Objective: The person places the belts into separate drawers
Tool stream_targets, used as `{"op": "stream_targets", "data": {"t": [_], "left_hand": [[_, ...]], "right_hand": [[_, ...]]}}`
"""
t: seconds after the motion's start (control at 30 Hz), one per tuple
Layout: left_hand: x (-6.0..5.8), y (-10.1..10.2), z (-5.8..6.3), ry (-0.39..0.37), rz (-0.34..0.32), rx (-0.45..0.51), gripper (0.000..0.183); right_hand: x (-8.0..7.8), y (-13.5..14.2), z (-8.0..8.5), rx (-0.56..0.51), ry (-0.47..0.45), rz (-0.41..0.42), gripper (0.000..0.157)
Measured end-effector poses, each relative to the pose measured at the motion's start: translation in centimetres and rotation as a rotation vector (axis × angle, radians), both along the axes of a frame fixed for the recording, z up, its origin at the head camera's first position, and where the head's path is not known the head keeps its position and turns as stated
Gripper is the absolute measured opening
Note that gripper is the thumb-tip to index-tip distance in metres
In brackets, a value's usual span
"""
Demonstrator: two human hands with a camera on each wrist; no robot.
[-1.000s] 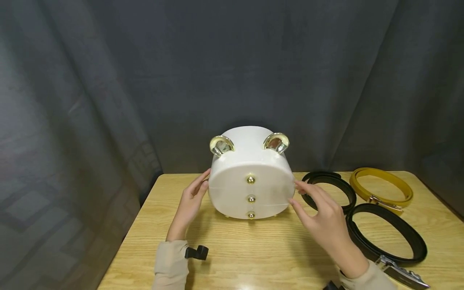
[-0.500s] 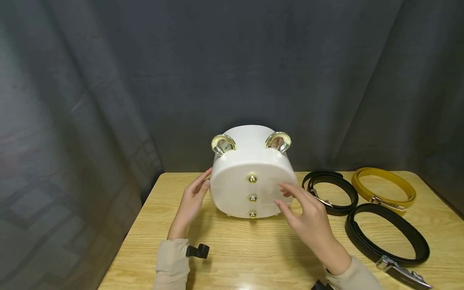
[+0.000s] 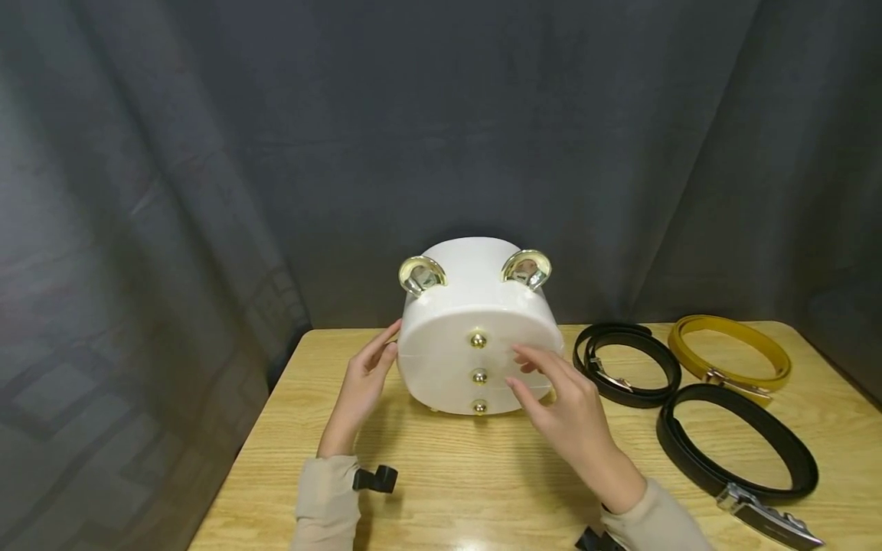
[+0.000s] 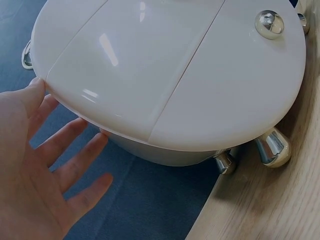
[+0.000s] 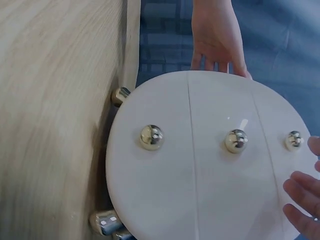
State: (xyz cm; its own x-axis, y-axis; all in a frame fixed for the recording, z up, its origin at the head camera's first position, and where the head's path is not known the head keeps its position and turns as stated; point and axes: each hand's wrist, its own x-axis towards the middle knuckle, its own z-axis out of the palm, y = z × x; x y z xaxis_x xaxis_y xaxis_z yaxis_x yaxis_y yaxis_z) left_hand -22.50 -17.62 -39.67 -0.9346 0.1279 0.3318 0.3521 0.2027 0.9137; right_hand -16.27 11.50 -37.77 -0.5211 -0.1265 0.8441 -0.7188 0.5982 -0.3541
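A white oval jewellery box (image 3: 441,344) with three front drawers stands upright on short gold feet. Two gold ear shapes (image 3: 527,269) stick out from its top, and a round gold knob (image 3: 478,340) sits on each drawer. My left hand (image 3: 361,379) rests against the box's left side; in the left wrist view its thumb and fingertips (image 4: 95,145) touch the edge with the fingers spread. My right hand (image 3: 568,405) hovers before the right part of the front, fingers loosely bent and holding nothing. In the right wrist view those fingers (image 5: 302,192) are below the top knob (image 5: 293,140).
On the wooden table (image 3: 441,474), to the right of the box, lie two coiled black belts (image 3: 733,444) and a mustard-yellow belt (image 3: 730,348) with metal buckles. A dark grey curtain (image 3: 441,138) hangs close behind the table and along its left side.
My right hand has left the box's right edge and moved left across the front, toward the knobs. My left hand and the box have stayed in place.
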Motion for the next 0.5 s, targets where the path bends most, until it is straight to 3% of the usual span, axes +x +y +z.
{"op": "stream_targets", "data": {"t": [0.33,0.5], "left_hand": [[0.13,-0.01,-0.05,0.019,0.009,-0.007,0.041],[0.13,0.05,-0.15,0.013,0.019,-0.01,0.041]], "right_hand": [[-0.41,-0.69,-0.41,-0.034,-0.016,0.023,0.034],[-0.84,-0.95,-0.13,-0.035,0.003,0.01,0.041]]}}
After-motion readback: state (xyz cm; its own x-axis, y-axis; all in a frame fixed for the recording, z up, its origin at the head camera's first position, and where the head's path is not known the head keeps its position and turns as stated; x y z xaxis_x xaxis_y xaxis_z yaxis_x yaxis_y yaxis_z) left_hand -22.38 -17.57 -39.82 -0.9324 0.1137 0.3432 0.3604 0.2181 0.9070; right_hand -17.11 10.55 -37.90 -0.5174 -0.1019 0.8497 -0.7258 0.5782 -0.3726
